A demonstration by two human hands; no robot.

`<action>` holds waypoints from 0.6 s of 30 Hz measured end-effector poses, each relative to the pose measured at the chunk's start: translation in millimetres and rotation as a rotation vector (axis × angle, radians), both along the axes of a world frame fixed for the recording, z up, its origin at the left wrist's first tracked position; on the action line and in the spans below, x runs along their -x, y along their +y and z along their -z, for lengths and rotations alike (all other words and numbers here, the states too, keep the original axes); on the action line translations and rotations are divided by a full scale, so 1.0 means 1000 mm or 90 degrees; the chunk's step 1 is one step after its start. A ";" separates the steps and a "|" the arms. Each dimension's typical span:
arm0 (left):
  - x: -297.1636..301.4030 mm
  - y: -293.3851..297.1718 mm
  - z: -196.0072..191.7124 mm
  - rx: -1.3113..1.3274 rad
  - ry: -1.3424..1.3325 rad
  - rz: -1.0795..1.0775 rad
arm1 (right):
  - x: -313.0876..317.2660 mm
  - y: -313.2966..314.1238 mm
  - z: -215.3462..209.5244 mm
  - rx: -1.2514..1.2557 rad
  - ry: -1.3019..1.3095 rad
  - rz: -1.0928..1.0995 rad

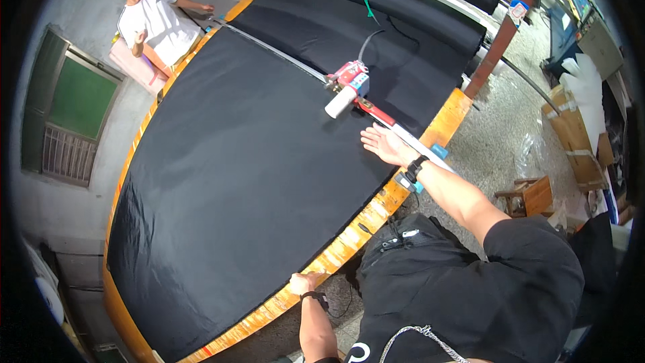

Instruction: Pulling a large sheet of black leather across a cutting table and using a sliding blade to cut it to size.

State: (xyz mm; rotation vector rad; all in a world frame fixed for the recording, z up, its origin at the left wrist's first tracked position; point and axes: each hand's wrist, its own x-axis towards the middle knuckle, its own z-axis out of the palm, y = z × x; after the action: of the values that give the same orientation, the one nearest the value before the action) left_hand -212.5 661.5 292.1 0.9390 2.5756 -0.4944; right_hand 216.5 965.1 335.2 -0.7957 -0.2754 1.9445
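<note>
Black fabric [235, 141] lies spread over a long wooden table [386, 205]. My right hand [388, 144] is open, fingers stretched and palm showing, just above the fabric beside a metal rail. On that rail sits a red-and-white motorized cloth cutter [349, 86], apart from my fingers, with a red handle part beside it. My left hand [305, 283] rests at the near table edge, where the fabric ends. Its fingers look curled; whether fabric is between them is hidden.
A large roll of black fabric [403, 3] lies across the far end. Another person [158, 20] stands at the far left side of the table. Cardboard [574, 138] and a small wooden stool [527, 195] are on the floor at right. A cable hangs over the cutter.
</note>
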 end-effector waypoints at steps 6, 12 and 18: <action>-0.007 0.008 -0.010 -0.010 -0.002 -0.003 | -0.004 0.017 0.010 -0.009 0.063 0.029; -0.007 0.007 -0.018 0.007 -0.010 -0.015 | -0.018 -0.024 0.017 0.110 0.051 0.124; -0.010 0.014 -0.018 -0.003 -0.003 -0.015 | -0.086 -0.106 0.017 0.162 0.052 0.077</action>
State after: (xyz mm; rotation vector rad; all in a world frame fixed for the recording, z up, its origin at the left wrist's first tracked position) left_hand -202.8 675.7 310.0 0.9094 2.5814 -0.4796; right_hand 303.0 858.8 317.8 -0.8735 0.0695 1.9147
